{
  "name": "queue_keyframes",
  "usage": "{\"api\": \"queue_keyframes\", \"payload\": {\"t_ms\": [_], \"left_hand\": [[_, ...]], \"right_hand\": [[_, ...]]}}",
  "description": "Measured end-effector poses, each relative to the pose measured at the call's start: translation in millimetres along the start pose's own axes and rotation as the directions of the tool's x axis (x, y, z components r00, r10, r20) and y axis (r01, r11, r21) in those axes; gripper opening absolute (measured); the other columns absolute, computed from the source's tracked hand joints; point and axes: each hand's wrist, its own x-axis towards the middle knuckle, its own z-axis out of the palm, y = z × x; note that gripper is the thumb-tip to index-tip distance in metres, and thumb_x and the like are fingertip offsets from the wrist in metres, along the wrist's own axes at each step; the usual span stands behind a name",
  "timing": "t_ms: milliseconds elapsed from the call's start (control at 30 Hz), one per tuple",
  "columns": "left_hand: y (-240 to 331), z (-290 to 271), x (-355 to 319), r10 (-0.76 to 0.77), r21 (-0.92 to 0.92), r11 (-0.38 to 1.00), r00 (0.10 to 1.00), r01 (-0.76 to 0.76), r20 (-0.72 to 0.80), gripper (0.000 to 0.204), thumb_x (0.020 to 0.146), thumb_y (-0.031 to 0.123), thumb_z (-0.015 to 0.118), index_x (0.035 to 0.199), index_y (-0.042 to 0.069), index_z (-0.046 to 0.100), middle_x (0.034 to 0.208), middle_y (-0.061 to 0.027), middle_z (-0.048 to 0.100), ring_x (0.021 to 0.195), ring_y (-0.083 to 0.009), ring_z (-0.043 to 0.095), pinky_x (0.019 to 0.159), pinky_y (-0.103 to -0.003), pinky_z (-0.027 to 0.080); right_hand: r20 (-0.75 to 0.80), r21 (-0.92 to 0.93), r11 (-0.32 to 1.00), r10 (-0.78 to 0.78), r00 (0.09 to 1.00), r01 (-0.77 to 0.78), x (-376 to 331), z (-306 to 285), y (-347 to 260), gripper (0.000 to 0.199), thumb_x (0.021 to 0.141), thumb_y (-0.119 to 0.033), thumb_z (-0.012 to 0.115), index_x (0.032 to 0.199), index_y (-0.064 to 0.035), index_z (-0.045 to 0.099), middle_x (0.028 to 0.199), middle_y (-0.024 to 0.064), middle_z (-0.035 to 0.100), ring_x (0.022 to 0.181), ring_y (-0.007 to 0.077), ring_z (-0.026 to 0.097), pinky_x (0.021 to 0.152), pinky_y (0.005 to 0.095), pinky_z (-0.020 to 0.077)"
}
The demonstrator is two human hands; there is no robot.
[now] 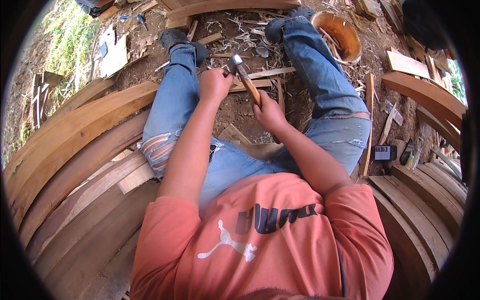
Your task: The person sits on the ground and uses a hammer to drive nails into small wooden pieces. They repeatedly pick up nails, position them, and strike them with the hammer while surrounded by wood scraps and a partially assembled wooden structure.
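Observation:
My right hand point(270, 114) is wrapped round the wooden handle of a hammer point(247, 84), its metal head pointing away from me. Just left of the hammer head, my left hand point(215, 86) is closed, its thumb and fingertips close to the head. Whatever the left fingers grip is too small and dark to make out. Both hands hang between my knees, above dirt ground with wooden strips point(257, 80) and shavings.
Long curved planks point(90, 115) lie at my left, more boards point(425, 185) at my right. An orange-brown bucket point(345, 37) stands beyond my right foot, with wood pieces in it. A phone point(385, 152) lies to my right. A blue-handled tool point(132, 18) lies far left.

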Motion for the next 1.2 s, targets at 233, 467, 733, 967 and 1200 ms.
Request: {"api": "queue_keyframes", "payload": {"t_ms": [233, 467, 733, 967, 1200], "left_hand": [[-23.7, 14.8, 0.7, 0.109, -0.018, 0.994, 0.991, -0.111, -0.081, 0.024, 0.091, 0.032, 0.081, 0.097, 0.009, 0.086, 0.086, -0.0203, 0.079, 0.081, -0.0398, 0.077, 0.076, -0.05, 0.061], [-14.6, 9.2, -0.5, 0.122, 0.002, 0.992, 0.986, -0.123, -0.109, 0.024, 0.093, 0.03, 0.078, 0.097, 0.008, 0.087, 0.086, -0.0208, 0.079, 0.079, -0.0391, 0.076, 0.075, -0.048, 0.061], [-15.0, 8.3, -0.5, 0.096, -0.006, 0.995, 0.993, -0.097, -0.071, 0.026, 0.092, 0.031, 0.078, 0.097, 0.007, 0.086, 0.085, -0.0208, 0.079, 0.078, -0.0378, 0.077, 0.074, -0.047, 0.06], [-9.4, 6.5, -1.0, 0.066, -0.03, 0.997, 0.995, -0.068, -0.075, 0.025, 0.092, 0.031, 0.078, 0.095, 0.007, 0.085, 0.083, -0.0195, 0.078, 0.076, -0.0382, 0.077, 0.072, -0.047, 0.06], [-19.4, 12.2, 2.1, 0.062, 0.028, 0.998, 0.995, -0.06, -0.08, 0.025, 0.092, 0.032, 0.079, 0.095, 0.008, 0.086, 0.081, -0.0194, 0.078, 0.076, -0.0384, 0.076, 0.072, -0.048, 0.06]], "right_hand": [[-0.022, 0.034, 0.999, -0.021, 1.0, 0.022, 2.6, -13.9, -25.0, 0.032, 0.104, -0.022, 0.064, 0.128, -0.0026, 0.056, 0.106, 0.0316, 0.073, 0.104, 0.0528, 0.07, 0.091, 0.0608, 0.0535], [0.106, -0.144, 0.986, 0.095, 0.99, -0.079, 10.7, 8.9, 18.2, 0.032, 0.101, -0.021, 0.065, 0.126, -0.0036, 0.057, 0.106, 0.0304, 0.074, 0.105, 0.0514, 0.071, 0.093, 0.062, 0.0542], [-0.021, 0.021, 0.999, -0.035, 0.999, 0.036, 1.3, -12.8, -24.8, 0.038, 0.102, -0.02, 0.064, 0.136, -0.0031, 0.057, 0.107, 0.031, 0.073, 0.106, 0.0516, 0.07, 0.093, 0.0617, 0.0535], [0.096, -0.129, 0.986, 0.116, 0.989, -0.103, 10.0, 8.5, 19.2, 0.033, 0.103, -0.019, 0.065, 0.132, -0.005, 0.058, 0.105, 0.0306, 0.074, 0.102, 0.0522, 0.07, 0.088, 0.0609, 0.0533], [0.013, -0.073, 0.997, -0.039, 0.999, 0.04, 6.5, -0.9, -3.9, 0.031, 0.102, -0.018, 0.064, 0.128, -0.0044, 0.055, 0.103, 0.0298, 0.074, 0.101, 0.0517, 0.071, 0.089, 0.0629, 0.0539]]}}
